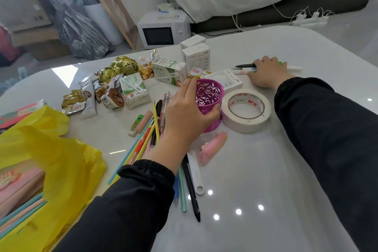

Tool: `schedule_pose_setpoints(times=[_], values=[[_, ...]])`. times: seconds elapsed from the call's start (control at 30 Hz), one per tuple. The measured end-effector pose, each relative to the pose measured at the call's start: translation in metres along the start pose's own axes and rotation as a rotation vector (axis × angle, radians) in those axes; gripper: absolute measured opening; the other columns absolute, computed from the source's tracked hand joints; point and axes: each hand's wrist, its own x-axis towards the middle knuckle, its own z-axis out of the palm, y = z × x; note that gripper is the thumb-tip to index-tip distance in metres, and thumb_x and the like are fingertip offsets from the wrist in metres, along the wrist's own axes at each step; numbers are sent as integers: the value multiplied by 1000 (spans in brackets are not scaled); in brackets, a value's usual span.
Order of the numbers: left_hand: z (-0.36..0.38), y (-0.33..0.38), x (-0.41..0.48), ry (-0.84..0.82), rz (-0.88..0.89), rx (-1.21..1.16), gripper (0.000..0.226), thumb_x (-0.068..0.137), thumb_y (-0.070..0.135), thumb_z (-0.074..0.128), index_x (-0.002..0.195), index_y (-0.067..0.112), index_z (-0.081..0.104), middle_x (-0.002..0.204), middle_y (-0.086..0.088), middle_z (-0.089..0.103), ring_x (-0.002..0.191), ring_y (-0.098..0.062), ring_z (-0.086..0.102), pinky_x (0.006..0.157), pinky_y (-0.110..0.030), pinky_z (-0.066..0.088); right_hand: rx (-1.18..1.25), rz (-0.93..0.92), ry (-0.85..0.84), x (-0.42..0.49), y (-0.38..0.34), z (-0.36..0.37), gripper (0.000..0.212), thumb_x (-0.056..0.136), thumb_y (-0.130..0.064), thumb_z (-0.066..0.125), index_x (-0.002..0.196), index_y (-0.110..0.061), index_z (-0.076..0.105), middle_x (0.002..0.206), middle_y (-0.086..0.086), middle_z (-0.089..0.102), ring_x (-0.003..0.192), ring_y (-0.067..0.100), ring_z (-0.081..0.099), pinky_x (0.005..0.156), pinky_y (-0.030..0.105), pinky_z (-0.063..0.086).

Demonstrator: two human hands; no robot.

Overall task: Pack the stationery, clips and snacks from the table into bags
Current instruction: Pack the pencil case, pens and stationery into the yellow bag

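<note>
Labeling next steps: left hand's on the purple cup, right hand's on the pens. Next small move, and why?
Probably lift the purple cup and carry it left into the yellow bag. The left hand grips its rim and side, the cup looks empty, and the bag lies open with stationery inside. The right hand only rests on the pens.

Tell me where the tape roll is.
Head view, centre of the table: the tape roll lies flat just right of the purple pen cup that the left hand grips.

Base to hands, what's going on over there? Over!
Left hand grips pink cup. Right hand over pens, grip unclear. Yellow bag open at left. Tape roll right beside cup.
</note>
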Motion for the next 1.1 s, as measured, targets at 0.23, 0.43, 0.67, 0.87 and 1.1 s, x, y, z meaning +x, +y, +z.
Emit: schedule_pose_setpoints(times=[0.23, 0.43, 0.67, 0.87, 1.1], values=[[-4, 5, -2, -59, -29, 6, 79, 79, 58, 57, 138, 8, 43, 140, -8, 48, 121, -26, 52, 95, -37, 46, -33, 54, 55, -50, 13, 5, 44, 98, -44, 33, 131, -15, 41, 130, 16, 42, 119, 35, 39, 99, 48, 32], [-13, 10, -5, -125, -19, 13, 77, 83, 55, 58, 141, 10, 38, 143, -4, 43, 123, -24, 48, 97, -35, 43, -82, 68, 43, -78, 18, 9, 41, 99, -41, 32, 127, -13, 41, 128, 13, 43, 117, 32, 40, 94, 45, 33], [-18, 11, -8, -165, -26, -4, 77, 83, 56, 57, 142, 13, 34, 142, -1, 41, 120, -22, 48, 94, -33, 45, 24, 2, -76, -70, 9, -6, 28, 98, -30, 38, 111, -7, 47, 115, 13, 53, 100, 31, 49, 79, 38, 38], [-20, 4, -7, -187, -20, -8, 81, 82, 57, 58, 144, 13, 31, 147, 0, 37, 124, -21, 46, 96, -32, 43, 27, -9, -184, -66, 1, -20, 20, 92, -17, 52, 76, -9, 45, 78, 6, 50, 63, 18, 47, 50, 26, 33], [-14, 2, 0, -219, -95, -105, 81, 83, 53, 61, 146, 14, 27, 149, -2, 34, 131, -22, 41, 104, -43, 43, 4, -100, -28, -72, 7, -14, 13, 95, -22, 46, 91, -10, 45, 84, 5, 53, 76, 26, 52, 63, 32, 38]])
